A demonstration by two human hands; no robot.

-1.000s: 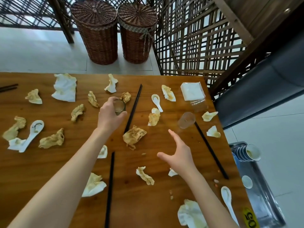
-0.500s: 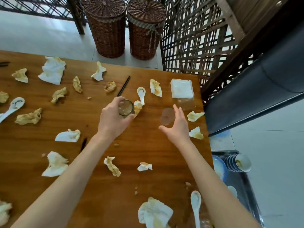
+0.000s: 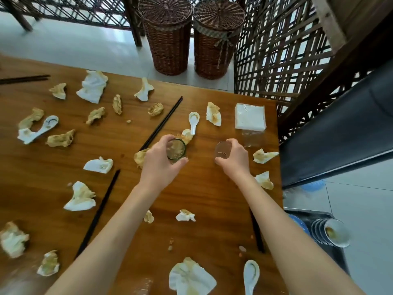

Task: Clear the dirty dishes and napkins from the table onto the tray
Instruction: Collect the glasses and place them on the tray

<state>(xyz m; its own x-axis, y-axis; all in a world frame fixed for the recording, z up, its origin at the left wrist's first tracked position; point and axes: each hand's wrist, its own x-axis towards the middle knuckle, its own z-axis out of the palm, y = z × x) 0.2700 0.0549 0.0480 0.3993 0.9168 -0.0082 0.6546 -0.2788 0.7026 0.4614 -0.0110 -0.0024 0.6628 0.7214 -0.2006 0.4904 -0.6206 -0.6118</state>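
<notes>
Fingers of the right hand (image 3: 234,160), spread open a second ago, now curl round the clear drinking glass (image 3: 222,150); beside it, the left hand (image 3: 158,167) grips another glass (image 3: 176,149). Both can go to the metal tray (image 3: 314,218).

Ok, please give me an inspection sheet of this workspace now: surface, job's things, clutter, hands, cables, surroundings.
Surface: wooden table, crumbs on it.
Job's things: crumpled napkins, white spoons, black chopsticks; tray holds stacked bowls.
Clutter: clean napkin pack.
Hands: left hand grips a glass; right hand grips a second glass.
Cables: nothing seen.
Surroundings: two wicker baskets, lattice screen.
</notes>
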